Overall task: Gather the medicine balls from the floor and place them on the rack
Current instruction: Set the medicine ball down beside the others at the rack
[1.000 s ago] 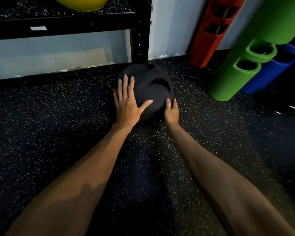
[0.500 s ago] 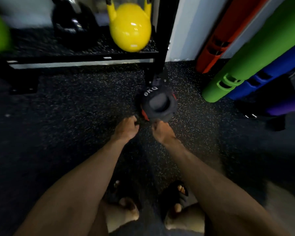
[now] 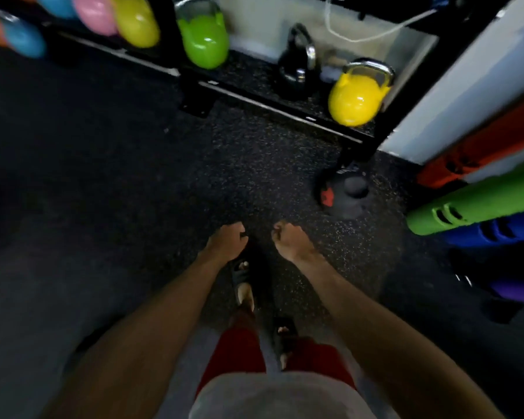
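A black medicine ball (image 3: 344, 195) with a red mark and a recessed grip lies on the speckled rubber floor by the foot of the black rack (image 3: 285, 111). My left hand (image 3: 226, 241) and my right hand (image 3: 289, 238) hang in front of me with fingers curled and nothing in them. Both hands are well short of the ball, which sits up and to the right of them.
The rack's low shelf holds a yellow kettlebell (image 3: 357, 93), a black kettlebell (image 3: 297, 63) and a green kettlebell (image 3: 204, 36); more coloured weights sit at the upper left. Red, green (image 3: 472, 204), blue and purple tubes stand at the right. My sandalled feet are below my hands.
My hands have come off the black ball and pulled back with fingers curled. The view has risen and swung left, so the ball now lies farther away on the floor at the right.
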`<state>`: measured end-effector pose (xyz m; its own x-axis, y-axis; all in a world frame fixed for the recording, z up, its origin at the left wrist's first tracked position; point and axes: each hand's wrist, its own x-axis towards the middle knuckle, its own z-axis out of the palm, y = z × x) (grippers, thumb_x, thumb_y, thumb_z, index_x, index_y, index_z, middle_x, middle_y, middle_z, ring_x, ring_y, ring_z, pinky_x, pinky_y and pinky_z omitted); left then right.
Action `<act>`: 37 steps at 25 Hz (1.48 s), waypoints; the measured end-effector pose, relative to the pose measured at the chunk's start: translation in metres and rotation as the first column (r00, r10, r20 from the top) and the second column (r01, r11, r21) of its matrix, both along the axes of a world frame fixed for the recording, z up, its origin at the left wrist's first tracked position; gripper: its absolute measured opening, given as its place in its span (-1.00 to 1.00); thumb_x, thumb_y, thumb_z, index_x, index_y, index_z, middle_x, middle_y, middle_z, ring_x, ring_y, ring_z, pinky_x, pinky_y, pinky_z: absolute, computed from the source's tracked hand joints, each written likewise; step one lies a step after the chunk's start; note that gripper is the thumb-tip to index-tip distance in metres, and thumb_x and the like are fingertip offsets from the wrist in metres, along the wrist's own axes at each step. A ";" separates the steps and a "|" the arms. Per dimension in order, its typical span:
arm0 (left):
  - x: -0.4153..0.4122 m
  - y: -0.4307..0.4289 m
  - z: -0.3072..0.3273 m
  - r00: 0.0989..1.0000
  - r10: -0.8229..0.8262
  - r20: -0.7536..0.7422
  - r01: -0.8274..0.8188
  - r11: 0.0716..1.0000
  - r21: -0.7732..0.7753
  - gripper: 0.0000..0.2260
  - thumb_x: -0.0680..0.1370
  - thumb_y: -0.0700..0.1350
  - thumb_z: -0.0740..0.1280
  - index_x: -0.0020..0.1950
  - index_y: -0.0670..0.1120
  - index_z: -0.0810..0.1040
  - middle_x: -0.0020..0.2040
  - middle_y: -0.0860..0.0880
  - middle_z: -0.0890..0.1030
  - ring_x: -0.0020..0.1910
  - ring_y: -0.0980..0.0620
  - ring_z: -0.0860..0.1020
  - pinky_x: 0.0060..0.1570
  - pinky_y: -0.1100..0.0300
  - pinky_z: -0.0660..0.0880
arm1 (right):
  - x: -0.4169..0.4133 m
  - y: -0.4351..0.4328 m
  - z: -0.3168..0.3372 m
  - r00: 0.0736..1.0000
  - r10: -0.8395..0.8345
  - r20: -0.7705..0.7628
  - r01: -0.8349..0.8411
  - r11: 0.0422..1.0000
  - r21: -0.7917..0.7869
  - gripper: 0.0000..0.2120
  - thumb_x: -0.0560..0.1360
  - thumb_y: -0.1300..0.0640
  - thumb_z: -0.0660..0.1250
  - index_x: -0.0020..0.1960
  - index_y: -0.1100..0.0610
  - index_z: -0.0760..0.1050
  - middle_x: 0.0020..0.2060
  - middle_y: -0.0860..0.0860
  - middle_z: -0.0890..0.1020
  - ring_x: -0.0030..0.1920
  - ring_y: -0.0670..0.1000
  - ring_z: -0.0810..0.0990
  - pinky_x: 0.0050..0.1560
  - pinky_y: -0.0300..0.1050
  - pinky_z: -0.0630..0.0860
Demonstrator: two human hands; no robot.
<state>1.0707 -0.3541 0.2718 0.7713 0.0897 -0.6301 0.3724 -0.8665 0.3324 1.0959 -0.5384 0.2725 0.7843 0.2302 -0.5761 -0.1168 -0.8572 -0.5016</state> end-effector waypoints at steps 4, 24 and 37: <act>-0.109 0.031 0.025 0.957 0.291 0.014 -0.291 0.957 0.002 -0.68 0.64 0.00 0.27 0.35 -0.09 0.50 0.21 -0.18 0.61 0.17 -0.20 0.59 0.10 0.00 0.53 | -0.054 0.044 0.021 0.959 0.284 -0.015 -0.284 0.959 -0.006 -0.73 0.67 0.03 0.14 0.26 0.13 0.47 0.07 0.13 0.63 0.10 0.18 0.61 0.00 0.05 0.54; -0.683 0.169 0.020 0.454 0.888 0.076 -0.890 0.457 -0.014 -0.78 0.62 -0.03 0.25 0.19 -0.04 0.59 0.10 -0.08 0.66 0.11 -0.12 0.64 0.11 0.02 0.55 | -0.504 0.293 0.045 0.476 0.880 -0.003 -0.875 0.473 -0.104 -0.72 0.66 -0.02 0.17 0.28 0.07 0.49 0.19 0.10 0.60 0.17 0.15 0.59 -0.01 -0.05 0.46; -0.718 0.374 -0.012 0.792 0.611 0.004 -0.611 0.791 0.037 -0.75 0.66 -0.10 0.21 0.28 -0.08 0.56 0.19 -0.11 0.64 0.17 -0.12 0.62 0.15 0.01 0.56 | -0.578 0.445 -0.029 0.702 0.712 -0.013 -0.712 0.701 -0.039 -0.74 0.65 0.06 0.21 0.20 0.19 0.52 0.15 0.21 0.62 0.19 0.24 0.58 0.05 -0.02 0.47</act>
<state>0.3528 0.0195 0.2595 0.5434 0.5623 -0.6234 0.8305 -0.4686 0.3012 0.5177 -0.0935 0.2433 0.3971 0.6993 -0.5944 0.5381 -0.7021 -0.4664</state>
